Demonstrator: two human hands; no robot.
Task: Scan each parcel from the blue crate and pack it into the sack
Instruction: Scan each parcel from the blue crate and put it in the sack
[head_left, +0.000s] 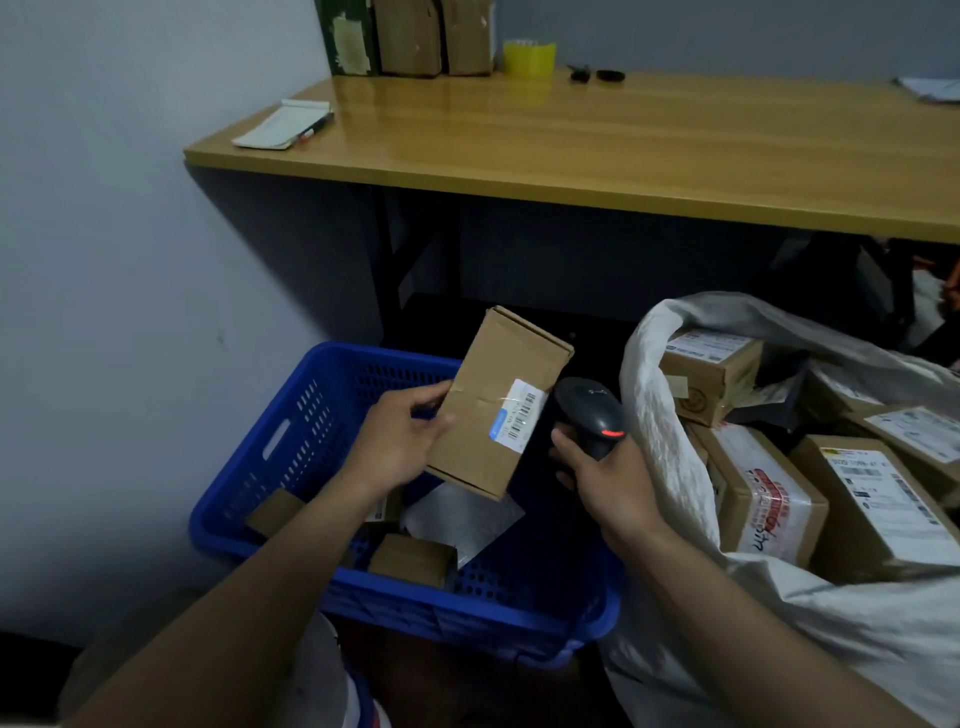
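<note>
My left hand (402, 441) grips a long brown cardboard parcel (493, 384) by its left edge, holding it tilted above the blue crate (291, 447). A white barcode label (521, 418) faces up on the parcel's right side. My right hand (597, 478) grips the handle of a black barcode scanner (587, 410), whose head sits just right of the label with a red light lit. A few small brown parcels (410, 558) and a pale mailer bag (462, 519) lie in the crate. The white sack (670, 467) stands open at right, holding several labelled boxes (878, 499).
A wooden table (597, 140) stands behind the crate and sack, carrying a notepad (285, 124), a yellow tape roll (529, 58), and cardboard boxes (431, 36) against the wall. The wall (104, 260) closes the left side. Dark space lies under the table.
</note>
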